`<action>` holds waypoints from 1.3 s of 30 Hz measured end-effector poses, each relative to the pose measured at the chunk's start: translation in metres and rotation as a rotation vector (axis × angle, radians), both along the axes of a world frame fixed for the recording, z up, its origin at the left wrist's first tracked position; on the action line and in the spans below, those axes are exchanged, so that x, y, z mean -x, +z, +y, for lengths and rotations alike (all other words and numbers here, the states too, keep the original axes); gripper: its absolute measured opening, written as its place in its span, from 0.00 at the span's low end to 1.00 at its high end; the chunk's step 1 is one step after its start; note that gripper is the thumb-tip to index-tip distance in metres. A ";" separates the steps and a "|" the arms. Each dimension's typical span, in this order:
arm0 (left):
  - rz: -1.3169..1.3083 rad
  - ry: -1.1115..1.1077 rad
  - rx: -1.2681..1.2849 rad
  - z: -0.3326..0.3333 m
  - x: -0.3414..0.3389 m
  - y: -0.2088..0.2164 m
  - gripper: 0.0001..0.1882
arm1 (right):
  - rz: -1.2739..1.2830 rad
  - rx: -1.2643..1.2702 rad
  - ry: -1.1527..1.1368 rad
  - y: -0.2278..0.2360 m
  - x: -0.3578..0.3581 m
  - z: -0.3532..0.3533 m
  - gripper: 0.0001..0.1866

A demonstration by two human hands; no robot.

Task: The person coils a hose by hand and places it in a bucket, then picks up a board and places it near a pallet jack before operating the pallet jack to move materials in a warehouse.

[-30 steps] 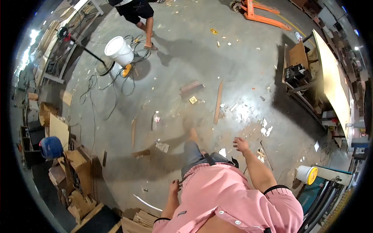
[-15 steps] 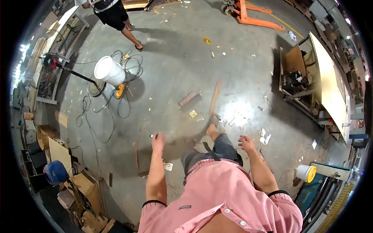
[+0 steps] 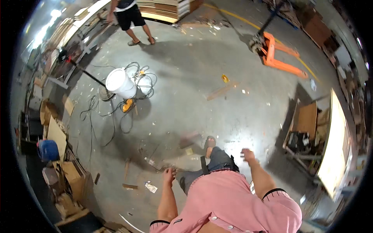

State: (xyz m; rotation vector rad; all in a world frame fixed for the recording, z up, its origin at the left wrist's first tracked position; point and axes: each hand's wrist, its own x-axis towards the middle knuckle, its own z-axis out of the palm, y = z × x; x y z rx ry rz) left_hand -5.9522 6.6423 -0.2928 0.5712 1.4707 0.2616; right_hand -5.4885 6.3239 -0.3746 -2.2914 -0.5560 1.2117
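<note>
My left hand [image 3: 169,174] hangs at my left side over the grey floor, its fingers loosely bent and apart, with nothing seen in it. My right hand [image 3: 247,155] is held out on my right, fingers loosely spread and holding nothing visible. Both hands touch nothing. One sandalled foot [image 3: 210,143] is on the floor ahead of me. Just left of it lies a blurred reddish-brown block [image 3: 189,139] with a small yellowish square [image 3: 189,151] beside it. Farther ahead a thin wooden strip [image 3: 223,91] is smeared by motion.
A white bucket [image 3: 121,83] stands among tangled cords [image 3: 112,128] at left. An orange pallet jack [image 3: 281,62] is at far right, a wheeled cart with a pale board [image 3: 335,143] at right. Cardboard [image 3: 74,176] piles up on the left. Another person [image 3: 132,19] stands far off.
The wooden strip has slid forward from my foot and turned. My view has shifted as I step forward. The other person's legs have changed position. Both hands stay without anything in them.
</note>
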 end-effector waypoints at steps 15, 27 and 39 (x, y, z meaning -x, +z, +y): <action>0.382 0.309 -0.282 -0.380 -0.011 -0.144 0.11 | 0.081 -0.078 0.528 0.133 -0.031 0.369 0.18; 0.233 1.122 -0.026 -0.321 0.082 0.009 0.17 | 0.154 0.514 0.964 0.059 0.140 0.297 0.18; 0.620 1.192 -0.091 -0.383 0.422 0.042 0.22 | 0.249 0.356 1.127 0.089 0.603 0.352 0.22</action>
